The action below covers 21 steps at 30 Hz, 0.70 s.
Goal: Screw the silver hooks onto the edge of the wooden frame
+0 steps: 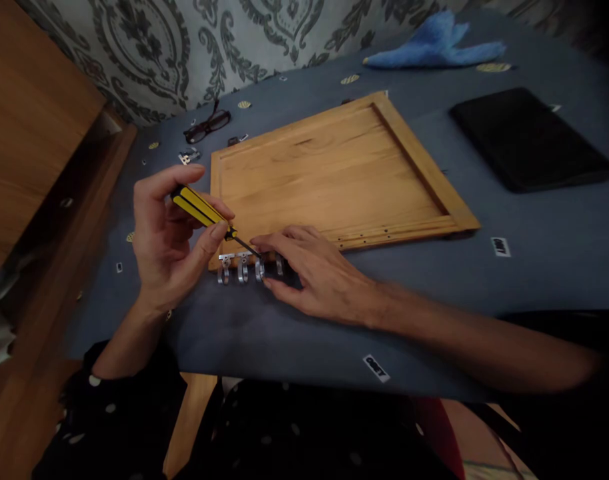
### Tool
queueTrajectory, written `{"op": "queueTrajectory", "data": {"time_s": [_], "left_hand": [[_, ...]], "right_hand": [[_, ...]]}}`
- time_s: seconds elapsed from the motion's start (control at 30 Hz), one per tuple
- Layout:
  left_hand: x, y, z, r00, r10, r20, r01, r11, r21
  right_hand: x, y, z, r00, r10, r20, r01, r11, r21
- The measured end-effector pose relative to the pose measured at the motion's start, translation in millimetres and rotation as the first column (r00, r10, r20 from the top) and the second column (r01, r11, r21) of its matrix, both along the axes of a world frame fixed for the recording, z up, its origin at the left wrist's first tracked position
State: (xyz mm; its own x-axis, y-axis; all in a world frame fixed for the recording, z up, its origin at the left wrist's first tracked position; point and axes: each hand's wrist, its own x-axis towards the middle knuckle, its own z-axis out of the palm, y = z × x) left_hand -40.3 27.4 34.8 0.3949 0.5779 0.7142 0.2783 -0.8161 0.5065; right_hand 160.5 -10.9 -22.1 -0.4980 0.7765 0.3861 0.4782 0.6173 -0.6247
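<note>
My left hand point(167, 237) is closed round a yellow-and-black screwdriver point(204, 212), whose thin tip points down to the right at a row of small metal hooks point(241, 267). The hooks lie along the near edge of a wooden panel point(334, 167) on the grey-blue table. My right hand point(309, 267) rests palm down over the right end of the hook row, fingertips pressed on one hook beside the screwdriver tip.
Dark-framed glasses point(207, 125) and small metal parts point(189, 157) lie beyond the panel's left corner. A black flat case point(531, 137) sits at the right, a blue cloth point(434, 47) at the far edge. A wooden cabinet point(29, 133) stands to the left.
</note>
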Motion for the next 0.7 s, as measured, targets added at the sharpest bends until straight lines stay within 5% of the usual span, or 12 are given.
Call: {"op": "queueTrajectory", "data": {"time_s": [0.7], "left_hand": [[2.6, 0.7, -4.0, 0.998, 0.058, 0.037, -0.061, 0.995, 0.076]], "right_hand": [[1.6, -0.1, 0.3, 1.0, 0.016, 0.008, -0.016, 1.0, -0.012]]}}
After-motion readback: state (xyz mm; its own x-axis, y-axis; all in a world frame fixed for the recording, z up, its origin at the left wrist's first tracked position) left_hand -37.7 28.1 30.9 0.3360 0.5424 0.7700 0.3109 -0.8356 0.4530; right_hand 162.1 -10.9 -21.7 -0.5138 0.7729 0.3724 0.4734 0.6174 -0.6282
